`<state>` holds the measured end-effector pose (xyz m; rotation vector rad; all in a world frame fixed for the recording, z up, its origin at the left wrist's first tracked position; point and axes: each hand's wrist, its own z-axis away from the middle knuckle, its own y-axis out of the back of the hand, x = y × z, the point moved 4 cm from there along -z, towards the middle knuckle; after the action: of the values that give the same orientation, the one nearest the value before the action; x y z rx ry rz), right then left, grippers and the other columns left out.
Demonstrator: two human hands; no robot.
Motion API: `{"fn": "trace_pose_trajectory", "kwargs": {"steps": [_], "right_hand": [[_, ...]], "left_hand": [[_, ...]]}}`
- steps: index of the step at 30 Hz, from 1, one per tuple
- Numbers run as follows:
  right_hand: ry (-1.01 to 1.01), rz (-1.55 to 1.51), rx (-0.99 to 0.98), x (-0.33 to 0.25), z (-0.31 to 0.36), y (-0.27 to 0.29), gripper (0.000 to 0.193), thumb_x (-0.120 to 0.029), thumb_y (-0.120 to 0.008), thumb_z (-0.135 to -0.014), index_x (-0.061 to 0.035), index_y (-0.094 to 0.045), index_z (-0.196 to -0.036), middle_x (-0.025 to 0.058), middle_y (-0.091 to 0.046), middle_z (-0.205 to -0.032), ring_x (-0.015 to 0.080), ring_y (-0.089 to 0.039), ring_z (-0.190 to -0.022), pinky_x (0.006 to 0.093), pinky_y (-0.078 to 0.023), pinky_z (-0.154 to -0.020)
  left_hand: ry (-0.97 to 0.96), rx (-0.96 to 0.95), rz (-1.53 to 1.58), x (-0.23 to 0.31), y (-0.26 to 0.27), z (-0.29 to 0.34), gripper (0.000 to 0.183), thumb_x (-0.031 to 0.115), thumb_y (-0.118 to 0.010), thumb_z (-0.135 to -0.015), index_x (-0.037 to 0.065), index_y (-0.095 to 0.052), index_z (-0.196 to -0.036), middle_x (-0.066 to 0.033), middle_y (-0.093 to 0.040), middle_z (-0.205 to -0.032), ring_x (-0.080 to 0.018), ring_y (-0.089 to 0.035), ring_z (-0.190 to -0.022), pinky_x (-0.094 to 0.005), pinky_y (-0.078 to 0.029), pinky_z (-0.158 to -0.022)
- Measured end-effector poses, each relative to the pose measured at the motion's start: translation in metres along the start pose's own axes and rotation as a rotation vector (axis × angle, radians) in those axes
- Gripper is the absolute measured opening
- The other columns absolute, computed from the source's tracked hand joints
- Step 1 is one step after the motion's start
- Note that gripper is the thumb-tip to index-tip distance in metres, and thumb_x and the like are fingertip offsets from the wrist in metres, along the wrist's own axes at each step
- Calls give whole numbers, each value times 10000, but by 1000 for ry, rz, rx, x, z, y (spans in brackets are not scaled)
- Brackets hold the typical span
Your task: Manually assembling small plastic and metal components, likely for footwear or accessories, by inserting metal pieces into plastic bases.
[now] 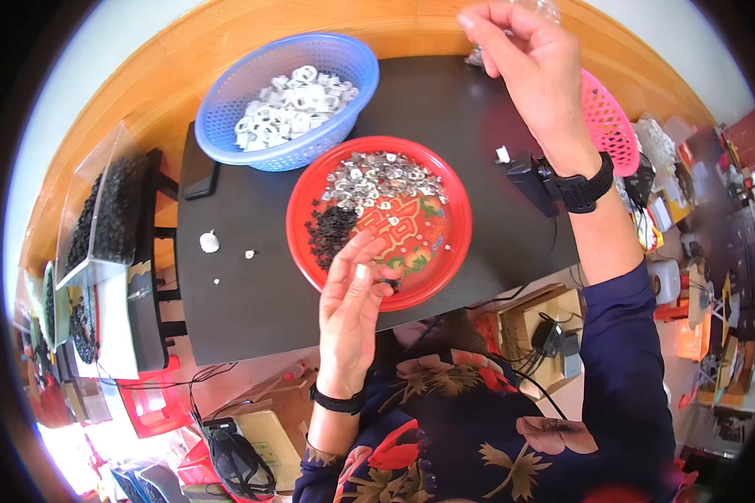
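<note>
My left hand (352, 302) is over the near left edge of a round red tray (463, 226). Its fingers are curled in toward the thumb, with a small black part (393, 285) at the fingertips, partly hidden. Inside the tray are a heap of small black parts (331, 233) and a spread of small silvery and white pieces (377, 178); a printed pattern shows between them. My right hand (528, 71) is raised at the far right, near a clear plastic bag (538, 8). Its thumb stands apart from the bent fingers, and I see nothing between them.
Behind the tray, a blue basket (218, 142) holds white ring-shaped parts (294, 105). A pink basket (608, 126) is partly behind my right arm. A dark phone (200, 178) and a few white bits (209, 242) lie at left. Beyond that edge stands a clear bin (109, 210) of black parts.
</note>
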<state>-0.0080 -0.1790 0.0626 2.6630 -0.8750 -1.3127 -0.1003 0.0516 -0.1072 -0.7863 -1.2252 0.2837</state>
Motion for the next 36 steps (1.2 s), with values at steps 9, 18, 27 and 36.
{"fn": "trace_pose_trajectory", "kwargs": {"steps": [9, 18, 27, 36], "right_hand": [[-278, 847, -429, 124, 82, 58, 282, -165, -702, -785, -30, -647, -1026, 179, -658, -905, 338, -632, -889, 440, -493, -779], [-201, 619, -492, 129, 103, 42, 205, -77, -666, -796, -17, -626, -988, 160, -636, -906, 316, -635, -845, 404, -505, -748], [470, 248, -577, -13, 134, -36, 297, -116, -619, -774, -103, -618, -1071, -10, -648, -827, 163, -606, -751, 309, -440, -715], [329, 109, -513, -16, 141, -45, 355, -83, -703, -747, -73, -608, -1089, 28, -646, -908, 207, -612, -817, 338, -445, -742]], "left_hand": [[-3, 40, 22, 0, -2, -1, 325, 126, -488, -978, 20, -489, -1284, -81, -550, -1230, -126, -570, -937, -240, -450, -786], [-5, 67, 15, 0, -5, 5, 300, 109, -488, -974, 13, -507, -1258, -75, -561, -1213, -121, -561, -920, -243, -451, -785], [73, 18, 103, -12, -26, -1, 373, 129, -498, -977, 1, -460, -1324, -111, -587, -1200, -157, -609, -959, -276, -494, -833], [-3, 86, 104, -6, -13, 0, 311, 93, -480, -977, 5, -505, -1274, -83, -613, -1136, -146, -610, -954, -282, -500, -838]]}}
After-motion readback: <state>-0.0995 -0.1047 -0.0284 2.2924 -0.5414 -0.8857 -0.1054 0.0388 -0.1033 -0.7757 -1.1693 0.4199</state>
